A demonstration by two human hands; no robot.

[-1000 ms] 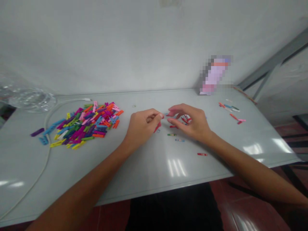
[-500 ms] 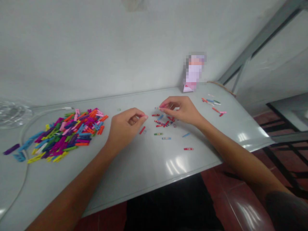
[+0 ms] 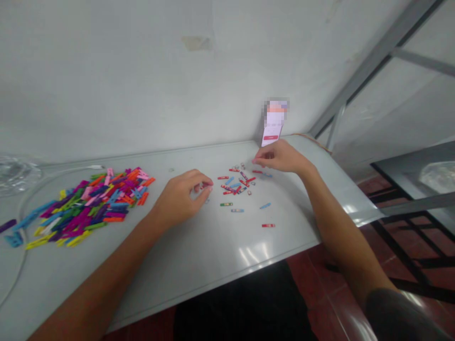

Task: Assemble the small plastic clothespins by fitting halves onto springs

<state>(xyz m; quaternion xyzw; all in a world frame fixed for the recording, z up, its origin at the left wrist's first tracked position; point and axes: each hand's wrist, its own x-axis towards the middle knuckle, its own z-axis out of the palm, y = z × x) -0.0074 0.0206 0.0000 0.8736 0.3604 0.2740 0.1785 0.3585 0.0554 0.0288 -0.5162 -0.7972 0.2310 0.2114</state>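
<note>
My left hand (image 3: 185, 196) is closed in a pinch just above the table, to the left of a scatter of small clothespin halves. A bit of red shows behind its fingers; whether the fingertips hold anything is too small to tell. My right hand (image 3: 282, 157) hovers at the far right of the scatter with thumb and fingers pressed together, what they hold being hidden. Between the hands lie a red clothespin half (image 3: 268, 226), a green clothespin half (image 3: 226, 204), a light blue clothespin half (image 3: 265, 206), several others and small metal springs (image 3: 242, 166).
A heap of assembled colourful clothespins (image 3: 92, 203) covers the table's left side, with a white cable (image 3: 35, 189) around it. Behind it is clear plastic wrapping (image 3: 17, 174). A lit phone (image 3: 273, 125) leans against the wall (image 3: 142, 71).
My right hand has drawn away to the right from the scattered pieces. The left hand stays pinched, now over the red piece beside it. The whole view has shifted slightly.
</note>
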